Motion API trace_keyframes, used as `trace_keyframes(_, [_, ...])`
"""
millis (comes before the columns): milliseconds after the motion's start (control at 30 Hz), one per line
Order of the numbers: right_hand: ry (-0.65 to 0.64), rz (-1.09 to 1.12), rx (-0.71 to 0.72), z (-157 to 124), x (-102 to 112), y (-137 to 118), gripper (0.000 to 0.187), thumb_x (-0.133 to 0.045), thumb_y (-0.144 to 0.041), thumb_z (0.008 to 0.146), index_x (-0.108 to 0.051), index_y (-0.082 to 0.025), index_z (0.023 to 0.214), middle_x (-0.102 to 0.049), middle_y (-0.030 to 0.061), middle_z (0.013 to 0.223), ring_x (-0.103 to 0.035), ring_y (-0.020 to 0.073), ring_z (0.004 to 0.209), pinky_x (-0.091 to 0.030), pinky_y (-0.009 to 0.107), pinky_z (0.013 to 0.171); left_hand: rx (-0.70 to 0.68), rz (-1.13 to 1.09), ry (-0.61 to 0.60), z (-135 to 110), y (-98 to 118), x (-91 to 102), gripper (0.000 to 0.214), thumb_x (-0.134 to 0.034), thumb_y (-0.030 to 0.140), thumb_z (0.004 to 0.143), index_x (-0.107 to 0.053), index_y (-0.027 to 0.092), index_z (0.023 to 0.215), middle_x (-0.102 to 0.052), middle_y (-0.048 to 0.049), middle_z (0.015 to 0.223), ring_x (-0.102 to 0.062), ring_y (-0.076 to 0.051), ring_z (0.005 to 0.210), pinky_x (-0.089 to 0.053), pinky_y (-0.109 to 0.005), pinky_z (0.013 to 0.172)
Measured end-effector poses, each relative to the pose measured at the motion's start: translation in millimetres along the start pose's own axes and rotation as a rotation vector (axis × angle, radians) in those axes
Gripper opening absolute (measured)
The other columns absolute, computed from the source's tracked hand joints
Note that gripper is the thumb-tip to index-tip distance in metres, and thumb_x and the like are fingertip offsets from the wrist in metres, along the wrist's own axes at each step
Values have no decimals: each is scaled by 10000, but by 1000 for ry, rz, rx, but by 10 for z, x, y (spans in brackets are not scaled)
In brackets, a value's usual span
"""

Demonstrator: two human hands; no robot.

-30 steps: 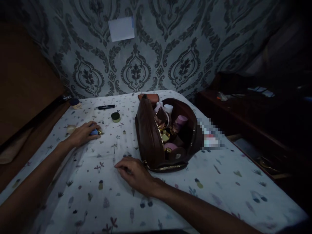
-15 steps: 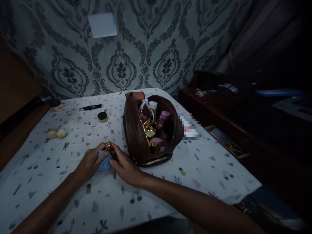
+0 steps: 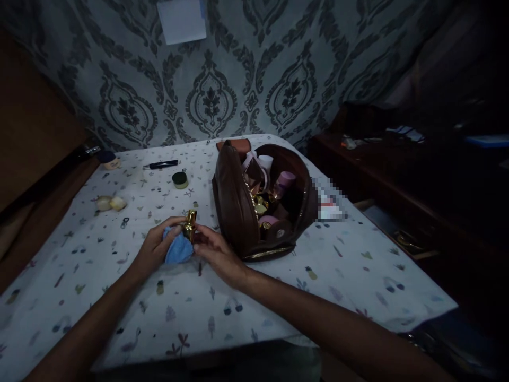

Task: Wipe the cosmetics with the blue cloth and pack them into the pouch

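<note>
My left hand (image 3: 154, 248) and my right hand (image 3: 214, 253) meet just left of an open brown toiletry bag (image 3: 234, 207). Between them they hold a small blue object (image 3: 178, 249) with a gold cap (image 3: 190, 223) that stands up above my fingers. The fingers of both hands curl round it. The bag stands on a table (image 3: 278, 302) with a white patterned cloth, and several small cosmetic containers (image 3: 274, 199) fill its open top.
On the cloth behind my hands lie a black pen (image 3: 162, 164), a small dark-lidded jar (image 3: 180, 180), a pale jar (image 3: 108, 159) at the far left and two pale lumps (image 3: 111, 203). A dark wooden cabinet (image 3: 397, 175) stands to the right, patterned wallpaper behind.
My left hand brought the blue gold-capped object from the far left toward the bag. My right hand joined it, and both now hold it higher with the cap upright.
</note>
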State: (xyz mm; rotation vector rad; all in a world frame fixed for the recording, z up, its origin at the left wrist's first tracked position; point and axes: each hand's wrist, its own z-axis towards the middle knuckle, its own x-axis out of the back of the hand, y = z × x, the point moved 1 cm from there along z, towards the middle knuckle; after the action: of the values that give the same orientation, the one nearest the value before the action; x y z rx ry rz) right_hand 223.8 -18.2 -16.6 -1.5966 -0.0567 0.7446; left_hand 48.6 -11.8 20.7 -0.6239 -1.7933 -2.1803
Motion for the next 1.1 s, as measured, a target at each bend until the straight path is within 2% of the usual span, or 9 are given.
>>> trace_keyframes(100, [-20, -8, 30, 3, -17, 7, 370, -608, -164, 809, -655, -216, 1172, -717, 43, 1155, -651, 195, 1104, -454, 373, 1070, 18, -43, -74, 48, 5, 15, 413, -707, 561, 808, -729, 210, 1024, -758, -75, 1091, -682, -275, 1033, -538, -363, 947])
trace_keyframes(200, [12, 87, -7, 7, -7, 61, 338, -668, -200, 805, -651, -230, 1141, -724, 40, 1077, -662, 188, 1005, -509, 333, 941, 90, -153, -89, 61, -32, 31, 391, -739, 531, 793, -718, 206, 1009, -754, -66, 1056, -688, -257, 995, -550, -339, 902])
trace_keyframes(300, [41, 190, -41, 13, 13, 117, 393, -760, -246, 764, -662, -250, 1145, -716, 26, 1027, -658, 174, 921, -519, 288, 819, 215, -367, -107, 49, -124, 46, 398, -761, 513, 789, -682, 192, 1010, -748, -55, 973, -700, -213, 846, -563, -291, 768])
trace_keyframes(400, [47, 235, -51, 16, 15, 123, 418, -819, -315, 742, -690, -259, 1136, -718, 21, 1056, -657, 163, 898, -508, 271, 788, 303, -603, -156, 30, -213, 61, 431, -796, 481, 775, -645, 185, 1048, -743, -45, 868, -699, -184, 716, -566, -271, 690])
trace_keyframes(500, [48, 258, -69, 15, -10, 89, 405, -846, -379, 730, -711, -256, 1092, -730, 27, 1095, -663, 161, 886, -509, 272, 780, 308, -730, -191, 13, -240, 80, 425, -811, 424, 785, -631, 193, 1094, -739, -34, 841, -705, -173, 690, -563, -248, 651])
trace_keyframes(633, [69, 282, -92, 13, -55, 52, 399, -875, -397, 691, -715, -245, 1024, -745, 24, 1024, -662, 160, 842, -521, 266, 748, 280, -752, -249, 8, -211, 89, 365, -808, 389, 798, -644, 204, 1067, -737, -25, 894, -704, -158, 710, -569, -233, 656])
trace_keyframes(767, [74, 285, -99, 5, -79, 48, 377, -856, -358, 706, -693, -241, 1025, -745, 17, 977, -669, 162, 827, -540, 276, 760, 254, -736, -292, 29, -207, 73, 572, -861, 400, 727, -640, 212, 1220, -726, -49, 994, -719, -201, 821, -589, -270, 726])
trace_keyframes(967, [100, 182, -97, 7, -61, 85, 390, -835, -216, 677, -681, -231, 1035, -709, -34, 810, -660, 134, 724, -551, 269, 745, 322, -686, -262, 43, -224, 59, 662, -920, 292, 612, -649, 228, 1213, -703, -24, 930, -708, -209, 799, -602, -285, 688])
trace_keyframes(1100, [85, 175, -111, -13, -36, 77, 362, -850, -275, 688, -680, -214, 1002, -718, -26, 796, -678, 127, 693, -558, 267, 709, 379, -821, -130, 73, -244, 82, 629, -906, 231, 578, -661, 194, 1156, -722, -26, 896, -702, -182, 715, -593, -272, 652])
